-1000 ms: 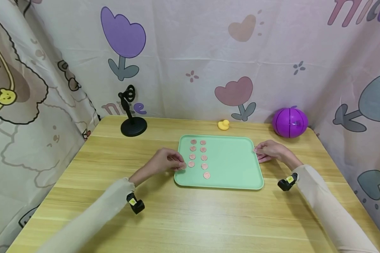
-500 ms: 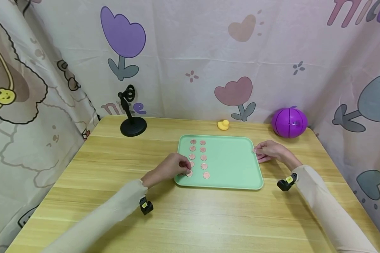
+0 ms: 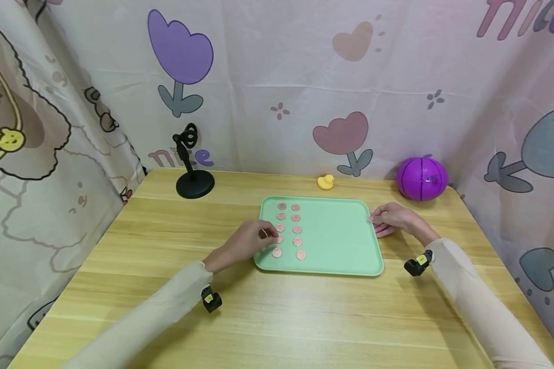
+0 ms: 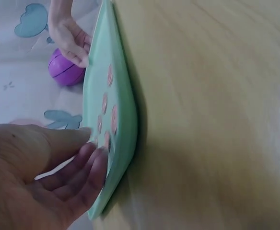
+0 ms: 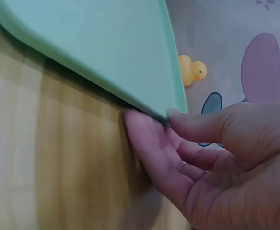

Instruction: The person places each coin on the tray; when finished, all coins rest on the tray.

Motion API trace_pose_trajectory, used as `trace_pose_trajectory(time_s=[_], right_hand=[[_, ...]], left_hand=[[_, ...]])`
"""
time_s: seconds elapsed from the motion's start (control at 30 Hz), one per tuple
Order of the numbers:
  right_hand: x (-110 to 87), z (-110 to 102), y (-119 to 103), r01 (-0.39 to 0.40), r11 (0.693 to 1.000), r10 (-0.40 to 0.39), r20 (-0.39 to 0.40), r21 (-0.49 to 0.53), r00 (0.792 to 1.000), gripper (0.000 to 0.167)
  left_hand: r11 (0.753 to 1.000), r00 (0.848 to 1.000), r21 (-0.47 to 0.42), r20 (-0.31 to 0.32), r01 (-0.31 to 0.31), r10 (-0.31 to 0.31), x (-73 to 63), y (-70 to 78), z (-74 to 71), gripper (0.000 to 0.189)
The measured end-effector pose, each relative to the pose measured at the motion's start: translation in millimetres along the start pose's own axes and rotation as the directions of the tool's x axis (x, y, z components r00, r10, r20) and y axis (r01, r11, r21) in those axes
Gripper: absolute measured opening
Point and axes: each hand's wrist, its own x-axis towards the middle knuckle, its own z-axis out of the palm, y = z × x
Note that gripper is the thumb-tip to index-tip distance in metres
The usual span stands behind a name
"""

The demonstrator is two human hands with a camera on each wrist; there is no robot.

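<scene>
A pale green tray lies on the wooden table with several copper-coloured coins in two columns on its left half. My left hand hovers over the tray's left edge, its thumb and fingers apart and no coin seen between them. Just below its fingertips lies the front coin of the left column; the hand partly covers the coin behind that one. At the opposite short side, my right hand pinches the tray's rim, thumb on top and fingers underneath, as the right wrist view shows near the tray corner.
Behind the tray sits a small yellow rubber duck. A purple pumpkin-shaped ball stands at the back right, and a black stand at the back left. A printed curtain hangs behind the table.
My left hand came in over the tray and set a coin at the front of the left column, then let go and lifted slightly. The right hand stays on the rim.
</scene>
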Motion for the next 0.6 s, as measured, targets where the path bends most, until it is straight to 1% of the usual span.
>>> trace_pose_trajectory(time_s=[0.03, 0.1, 0.17, 0.2, 0.23, 0.27, 0.3, 0.33, 0.37, 0.43, 0.47, 0.53, 0.57, 0.6], right_hand=[[-0.9, -1.0, -1.0, 0.002, 1.000, -0.002, -0.003, -0.017, 1.000, 0.027], [-4.1, -3.0, -3.8, 0.007, 0.999, -0.007, -0.017, -0.047, 1.000, 0.028], [-9.5, -5.5, -6.6, 0.023, 0.996, -0.028, -0.058, -0.090, 0.998, 0.030], [-12.5, -7.2, -8.0, 0.036, 0.993, -0.047, -0.093, -0.113, 0.995, 0.031], [-15.8, -8.8, -9.6, 0.057, 0.988, -0.077, -0.135, -0.143, 0.988, 0.032], [-19.3, -10.7, -11.0, 0.084, 0.981, -0.117, -0.186, -0.177, 0.976, 0.032], [-22.8, -12.6, -12.5, 0.107, 0.968, -0.163, -0.246, -0.227, 0.956, 0.033], [-26.6, -13.8, -14.1, 0.121, 0.952, -0.209, -0.306, -0.281, 0.929, 0.034], [-30.1, -14.8, -15.7, 0.139, 0.932, -0.265, -0.365, -0.335, 0.892, 0.035], [-35.8, -15.1, -17.9, 0.161, 0.887, -0.373, -0.465, -0.433, 0.803, 0.037], [-37.8, -14.8, -18.6, 0.167, 0.864, -0.421, -0.500, -0.476, 0.756, 0.038], [-38.6, -13.8, -18.4, 0.174, 0.821, -0.503, -0.544, -0.543, 0.672, 0.040], [-37.2, -13.3, -17.7, 0.184, 0.802, -0.538, -0.552, -0.569, 0.638, 0.041], [-35.2, -13.1, -16.6, 0.189, 0.782, -0.565, -0.548, -0.593, 0.617, 0.042]], left_hand=[[1.000, 1.000, 0.008, -0.023, -0.006, 0.006, 0.1, -1.1, -3.6, 0.010], [1.000, 0.997, 0.014, -0.072, 0.001, 0.000, 0.2, -3.9, -12.2, 0.016], [1.000, 0.993, 0.019, -0.119, 0.016, -0.014, 0.5, -7.1, -22.6, 0.023], [0.999, 0.990, 0.026, -0.140, 0.028, -0.024, 0.6, -8.6, -28.4, 0.027], [0.999, 0.987, 0.032, -0.159, 0.040, -0.034, 0.5, -9.6, -34.6, 0.030], [0.998, 0.984, 0.037, -0.176, 0.048, -0.041, 0.8, -10.8, -41.1, 0.033], [0.998, 0.981, 0.049, -0.192, 0.048, -0.038, 1.3, -12.6, -47.8, 0.037], [0.997, 0.978, 0.064, -0.208, 0.041, -0.027, 1.5, -13.3, -54.8, 0.040], [0.995, 0.974, 0.094, -0.228, 0.033, -0.010, 2.0, -14.4, -61.4, 0.043], [0.986, 0.966, 0.166, -0.258, 0.015, 0.029, 3.9, -16.7, -74.1, 0.050], [0.977, 0.960, 0.214, -0.274, 0.000, 0.060, 5.2, -18.5, -79.5, 0.052], [0.949, 0.946, 0.316, -0.302, -0.015, 0.115, 7.5, -21.0, -88.0, 0.057], [0.932, 0.940, 0.363, -0.311, -0.016, 0.137, 8.8, -23.2, -90.9, 0.059], [0.919, 0.937, 0.394, -0.316, -0.017, 0.152, 9.7, -25.3, -93.2, 0.061]])
